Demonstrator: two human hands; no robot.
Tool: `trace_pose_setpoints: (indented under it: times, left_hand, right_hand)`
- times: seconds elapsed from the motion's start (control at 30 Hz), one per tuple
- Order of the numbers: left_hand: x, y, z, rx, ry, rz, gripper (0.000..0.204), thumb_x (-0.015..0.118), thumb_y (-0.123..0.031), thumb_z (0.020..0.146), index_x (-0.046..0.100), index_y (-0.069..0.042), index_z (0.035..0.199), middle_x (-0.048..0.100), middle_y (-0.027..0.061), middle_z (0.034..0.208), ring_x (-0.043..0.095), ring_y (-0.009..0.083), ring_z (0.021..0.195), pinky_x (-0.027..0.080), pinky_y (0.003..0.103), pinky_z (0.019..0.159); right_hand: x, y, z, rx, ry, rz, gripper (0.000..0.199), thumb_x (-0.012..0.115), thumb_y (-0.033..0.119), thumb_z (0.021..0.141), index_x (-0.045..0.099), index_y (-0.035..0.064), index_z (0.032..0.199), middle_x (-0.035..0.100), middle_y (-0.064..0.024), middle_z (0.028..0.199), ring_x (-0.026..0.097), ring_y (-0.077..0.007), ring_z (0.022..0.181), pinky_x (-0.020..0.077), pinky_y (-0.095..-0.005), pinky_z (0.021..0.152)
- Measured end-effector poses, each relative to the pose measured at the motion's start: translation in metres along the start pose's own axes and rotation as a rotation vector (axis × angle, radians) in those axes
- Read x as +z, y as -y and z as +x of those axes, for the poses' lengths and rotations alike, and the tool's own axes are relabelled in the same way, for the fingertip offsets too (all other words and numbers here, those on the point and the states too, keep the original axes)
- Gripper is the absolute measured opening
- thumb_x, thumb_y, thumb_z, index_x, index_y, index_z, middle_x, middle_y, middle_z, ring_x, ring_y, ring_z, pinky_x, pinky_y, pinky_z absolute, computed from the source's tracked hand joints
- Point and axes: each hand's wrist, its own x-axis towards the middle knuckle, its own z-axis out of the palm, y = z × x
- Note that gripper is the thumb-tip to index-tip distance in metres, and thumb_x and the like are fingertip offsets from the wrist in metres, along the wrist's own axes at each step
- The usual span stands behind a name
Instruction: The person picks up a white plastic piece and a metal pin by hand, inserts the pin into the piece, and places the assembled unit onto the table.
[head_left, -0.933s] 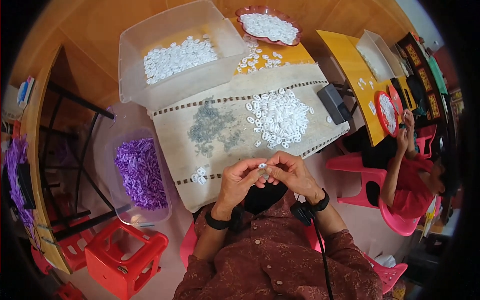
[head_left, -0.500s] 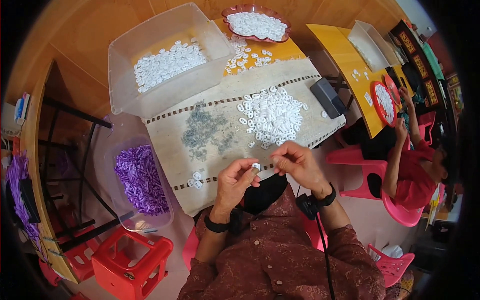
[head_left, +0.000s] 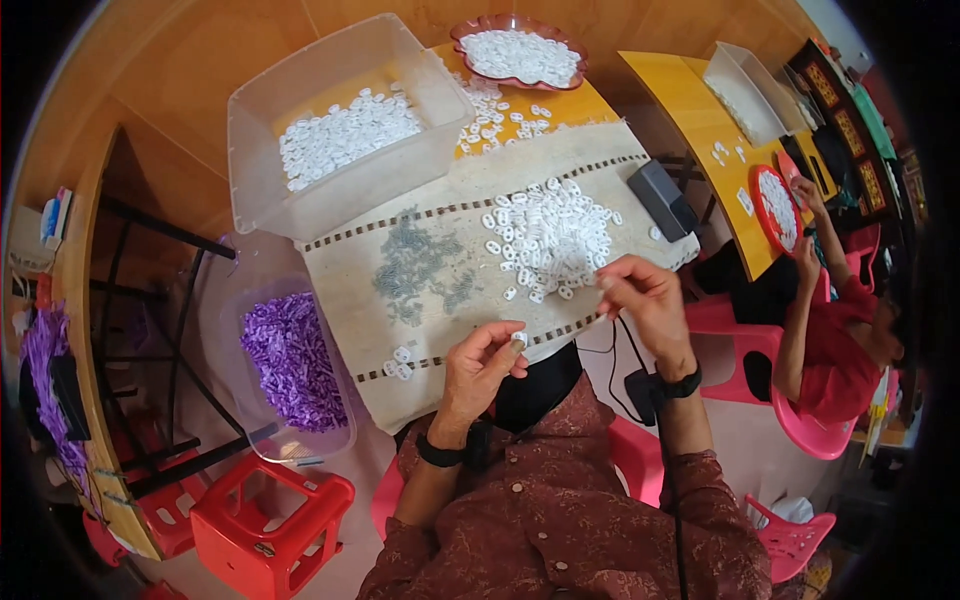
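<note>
My left hand, above the near edge of the cloth-covered table, pinches a small white oval plastic piece with two holes between thumb and forefinger. My right hand is to the right of it, beside the near right side of a pile of similar white pieces. Its thumb and forefinger are pressed together; what they hold, if anything, is too small to make out. Left of the pile lies a spread of tiny grey metal-looking parts. Several white pieces sit apart near my left hand.
A clear bin of white pieces and a scalloped dish stand at the back. A black box is at the right edge. Purple strips fill a tub at left, near a red stool. A co-worker sits at right.
My right hand has moved right, away from my left hand. The left hand keeps its pinch on the white piece. The whole view has shifted slightly.
</note>
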Motion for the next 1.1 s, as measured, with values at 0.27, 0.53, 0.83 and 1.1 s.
trace_pose_setpoints:
  times: [0.27, 0.53, 0.83, 1.1]
  left_hand:
    - [0.002, -0.002, 0.0, -0.046, 0.0, -0.043, 0.015, 0.061, -0.002, 0.09, 0.058, 0.002, 0.104, 0.063, 0.0056, 0.083, 0.063, 0.0103, 0.071, 0.055, 0.024, 0.06]
    - [-0.006, -0.038, 0.015, -0.029, -0.232, 0.0, 0.017, 0.061, -0.003, 0.089, 0.058, 0.002, 0.105, 0.063, 0.0078, 0.085, 0.063, 0.014, 0.068, 0.056, 0.028, 0.059]
    - [-0.065, -0.164, 0.093, 0.41, -0.551, -0.137, 0.029, 0.06, -0.007, 0.091, 0.054, 0.007, 0.115, 0.064, 0.0142, 0.095, 0.065, 0.0185, 0.078, 0.056, 0.03, 0.07]
    - [-0.052, -0.124, 0.077, 0.347, -0.598, -0.134, 0.027, 0.06, -0.005, 0.091, 0.054, 0.006, 0.114, 0.065, 0.0146, 0.097, 0.065, 0.018, 0.076, 0.056, 0.029, 0.069]
  right_hand:
    - [0.014, -0.017, -0.002, 0.048, 0.076, 0.107, 0.009, 0.062, 0.009, 0.09, 0.064, 0.0006, 0.095, 0.064, -0.0023, 0.081, 0.059, -0.0076, 0.065, 0.0488, -0.022, 0.057]
    - [0.045, -0.031, -0.008, 0.11, 0.368, -0.016, 0.006, 0.064, 0.005, 0.089, 0.063, 0.0001, 0.093, 0.06, -0.0019, 0.079, 0.057, -0.0073, 0.068, 0.0496, -0.0224, 0.06]
    - [0.029, -0.045, -0.011, 0.005, 0.248, -0.23, 0.008, 0.065, 0.005, 0.086, 0.063, -0.0024, 0.086, 0.055, -0.0063, 0.076, 0.056, -0.013, 0.066, 0.0442, -0.0271, 0.056]
    - [0.025, -0.045, -0.002, -0.204, 0.13, -0.527, 0.004, 0.064, 0.003, 0.082, 0.064, 0.0001, 0.085, 0.056, -0.0123, 0.076, 0.057, -0.0268, 0.067, 0.0438, -0.0341, 0.058]
